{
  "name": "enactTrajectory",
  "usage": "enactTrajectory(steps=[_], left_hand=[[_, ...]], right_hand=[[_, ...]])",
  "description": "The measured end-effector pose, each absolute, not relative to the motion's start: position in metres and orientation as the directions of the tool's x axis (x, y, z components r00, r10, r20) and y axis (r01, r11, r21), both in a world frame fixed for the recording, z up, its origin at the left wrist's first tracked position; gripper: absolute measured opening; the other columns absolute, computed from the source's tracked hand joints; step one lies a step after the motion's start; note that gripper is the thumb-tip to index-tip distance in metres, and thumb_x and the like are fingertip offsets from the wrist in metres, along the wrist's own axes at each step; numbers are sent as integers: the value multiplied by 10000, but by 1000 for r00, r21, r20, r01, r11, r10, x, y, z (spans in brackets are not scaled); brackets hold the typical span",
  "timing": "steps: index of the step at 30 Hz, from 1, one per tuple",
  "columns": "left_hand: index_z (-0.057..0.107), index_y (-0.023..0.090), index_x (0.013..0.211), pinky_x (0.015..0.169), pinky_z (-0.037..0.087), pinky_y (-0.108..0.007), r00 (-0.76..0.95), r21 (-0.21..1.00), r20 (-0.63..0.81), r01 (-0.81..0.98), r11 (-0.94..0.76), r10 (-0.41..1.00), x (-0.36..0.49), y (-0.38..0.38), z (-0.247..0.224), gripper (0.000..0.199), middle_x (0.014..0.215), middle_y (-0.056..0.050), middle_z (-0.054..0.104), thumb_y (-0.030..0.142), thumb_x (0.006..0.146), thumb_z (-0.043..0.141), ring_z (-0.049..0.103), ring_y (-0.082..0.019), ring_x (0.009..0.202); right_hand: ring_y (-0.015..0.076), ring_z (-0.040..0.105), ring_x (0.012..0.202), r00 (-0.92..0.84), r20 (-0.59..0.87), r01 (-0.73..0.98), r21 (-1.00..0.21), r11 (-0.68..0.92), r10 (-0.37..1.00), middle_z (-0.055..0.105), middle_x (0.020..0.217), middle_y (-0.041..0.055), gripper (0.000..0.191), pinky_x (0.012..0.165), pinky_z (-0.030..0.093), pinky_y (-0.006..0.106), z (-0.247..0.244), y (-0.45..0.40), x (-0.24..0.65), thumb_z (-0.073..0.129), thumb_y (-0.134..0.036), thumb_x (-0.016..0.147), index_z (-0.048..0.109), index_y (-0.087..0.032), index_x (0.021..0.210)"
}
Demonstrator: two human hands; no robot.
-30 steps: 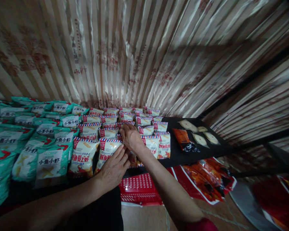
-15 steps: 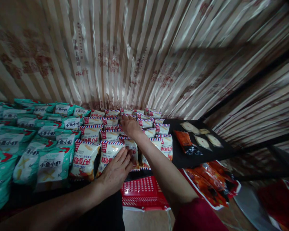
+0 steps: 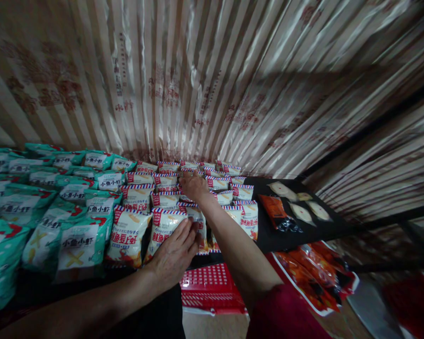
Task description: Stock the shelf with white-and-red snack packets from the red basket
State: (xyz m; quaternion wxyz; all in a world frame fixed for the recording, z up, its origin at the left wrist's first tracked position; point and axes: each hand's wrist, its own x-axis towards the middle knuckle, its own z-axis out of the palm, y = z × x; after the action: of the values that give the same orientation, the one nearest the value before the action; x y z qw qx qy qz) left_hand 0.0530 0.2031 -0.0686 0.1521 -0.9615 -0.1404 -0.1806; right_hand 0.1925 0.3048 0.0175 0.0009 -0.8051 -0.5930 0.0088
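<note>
White snack bags (image 3: 129, 238) with red lettering and striped top edges stand in rows on a black surface. My left hand (image 3: 176, 247) rests against a front-row bag (image 3: 164, 228), its fingers extended and close together, covering part of the lettering. Further back, my right hand (image 3: 195, 187) reaches over the front rows. Its fingers bend down around the top of a white bag in the middle of the group; that bag is mostly hidden by the hand, and the fingertips are hard to make out.
Teal snack bags (image 3: 77, 247) fill the left side. To the right lie an orange packet (image 3: 275, 212) and several flat pale packets (image 3: 302, 213). Below the edge are a red basket (image 3: 212, 287) and a white-rimmed container (image 3: 297, 294) of orange packets. A striped curtain (image 3: 183, 80) hangs behind.
The whole view has shifted slightly, so everything appears a little further right. Both hands stay at nearly the same bags, with the left fingers slightly more bent.
</note>
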Motion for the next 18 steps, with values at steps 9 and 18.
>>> enactTrajectory(steps=[9,18], left_hand=[[555,111,1167,1130,20,-484,894,-238,399,317,-918,205,53,204,-67,409,1259,-159,554,310,814,504,422,-327,1258],[549,114,1179,1128,18,-479,894,-226,399,310,-924,203,52,204,-66,413,1272,-157,551,310,819,505,423,-311,1260]], right_hand=[[251,592,1073,277,-14,960,-26,-278,961,569,1234,127,449,883,444,393,17,304,191,255,-461,941,496,-236,1247],[245,614,1036,264,12,963,-61,-262,965,577,1240,94,426,861,462,376,19,301,192,258,-426,946,508,-238,1234]])
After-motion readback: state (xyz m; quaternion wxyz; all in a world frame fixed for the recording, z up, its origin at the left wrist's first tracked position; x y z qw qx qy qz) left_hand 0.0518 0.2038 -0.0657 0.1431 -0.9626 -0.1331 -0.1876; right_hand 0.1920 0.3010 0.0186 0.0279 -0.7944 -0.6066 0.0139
